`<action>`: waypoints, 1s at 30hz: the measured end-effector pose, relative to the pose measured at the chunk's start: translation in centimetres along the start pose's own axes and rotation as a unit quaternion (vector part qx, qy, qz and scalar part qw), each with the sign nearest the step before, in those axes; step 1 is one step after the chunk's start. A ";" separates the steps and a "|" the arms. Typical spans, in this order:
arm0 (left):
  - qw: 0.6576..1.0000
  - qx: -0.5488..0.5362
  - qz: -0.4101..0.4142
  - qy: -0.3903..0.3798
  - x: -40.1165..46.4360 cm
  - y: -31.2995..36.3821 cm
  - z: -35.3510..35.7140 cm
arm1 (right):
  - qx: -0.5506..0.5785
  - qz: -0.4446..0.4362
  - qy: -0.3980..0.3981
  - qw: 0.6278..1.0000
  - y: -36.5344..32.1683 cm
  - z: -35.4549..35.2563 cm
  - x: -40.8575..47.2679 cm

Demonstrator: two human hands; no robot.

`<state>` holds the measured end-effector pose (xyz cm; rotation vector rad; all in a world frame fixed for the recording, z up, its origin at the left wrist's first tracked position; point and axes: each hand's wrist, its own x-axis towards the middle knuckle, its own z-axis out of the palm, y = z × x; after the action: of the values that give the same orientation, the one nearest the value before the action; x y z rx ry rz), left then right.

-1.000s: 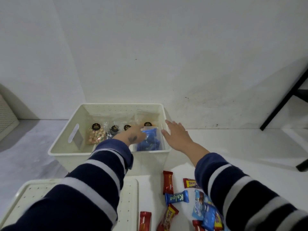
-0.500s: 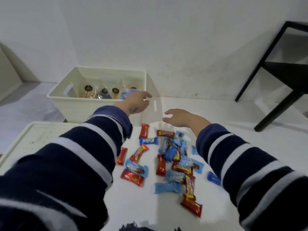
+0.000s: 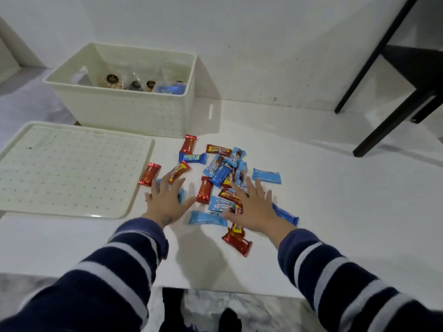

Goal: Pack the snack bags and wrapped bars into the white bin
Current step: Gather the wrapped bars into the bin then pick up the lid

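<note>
The white bin (image 3: 124, 111) stands at the back left and holds several clear snack bags (image 3: 112, 80) plus a blue bag (image 3: 170, 88). A heap of red and blue wrapped bars (image 3: 220, 173) lies on the white surface in front of it. My left hand (image 3: 166, 200) hovers flat, fingers spread, over the heap's left side and partly covers a blue bar. My right hand (image 3: 254, 204) is spread over the heap's right side, above red and blue bars. Neither hand grips anything.
The bin's perforated lid (image 3: 69, 168) lies flat at the left, next to a red bar (image 3: 149, 174). A black furniture frame (image 3: 395, 101) stands at the right against the wall. The surface's front edge runs below my sleeves.
Both hands have pulled back from the bin and come down over the heap of bars. The view has tilted down toward the bars.
</note>
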<state>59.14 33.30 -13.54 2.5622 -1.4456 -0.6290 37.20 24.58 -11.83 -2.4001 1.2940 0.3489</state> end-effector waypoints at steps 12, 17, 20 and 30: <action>0.996 0.078 0.032 0.030 0.9 -1.2 3.5 | -0.048 0.003 0.126 0.991 0.0 5.2 2.8; 0.987 0.121 0.081 0.072 4.2 -2.9 1.8 | -0.115 -0.072 0.134 0.982 0.8 3.4 6.1; 0.980 0.136 0.129 0.067 6.1 -3.3 1.1 | -0.132 -0.095 0.130 0.978 0.5 2.5 7.9; 0.974 0.083 0.181 0.113 8.0 1.4 2.0 | -0.113 -0.019 0.158 0.981 -1.2 0.7 11.8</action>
<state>60.78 25.95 -17.27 2.2936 -1.8779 -0.1655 44.57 16.72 -16.80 -2.7554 1.4021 0.1105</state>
